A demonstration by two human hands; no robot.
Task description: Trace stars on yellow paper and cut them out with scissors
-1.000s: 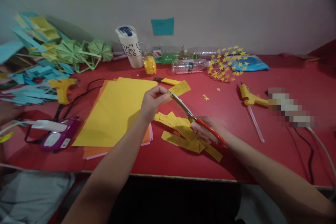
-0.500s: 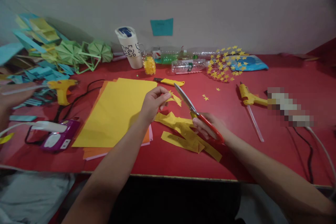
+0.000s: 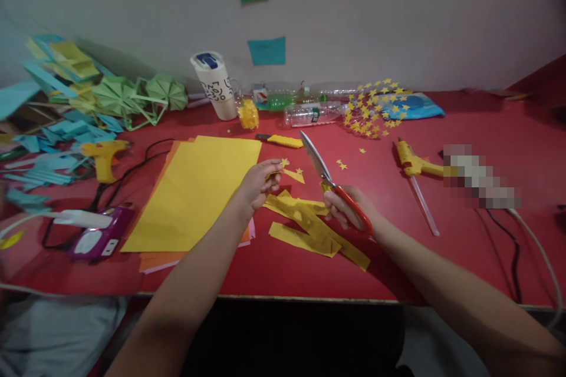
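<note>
Between its fingertips my left hand (image 3: 262, 184) pinches a small yellow paper star (image 3: 284, 162). A yellow paper scrap (image 3: 293, 175) lies just beyond those fingers. My right hand (image 3: 347, 206) is wrapped round the red handles of the scissors (image 3: 326, 177), whose blades point up and away, apart from the paper. Yellow paper strips (image 3: 305, 240) lie crossed on the red table below both hands. A stack of yellow sheets (image 3: 190, 194) with orange and pink ones under it is left of my left hand. Several tiny stars (image 3: 342, 165) lie right of the blades.
A yellow cutter (image 3: 285, 141), a tumbler (image 3: 214, 85), plastic bottles (image 3: 312, 113) and a star-covered clear piece (image 3: 375, 109) stand or lie at the back. Glue guns (image 3: 104, 159) are on both sides, with cords. Folded paper (image 3: 121, 94) fills the back left.
The yellow scrap has left my left fingers, which now hold a star. The scissors have moved slightly up and left. The other person's hand at the far left is gone from view.
</note>
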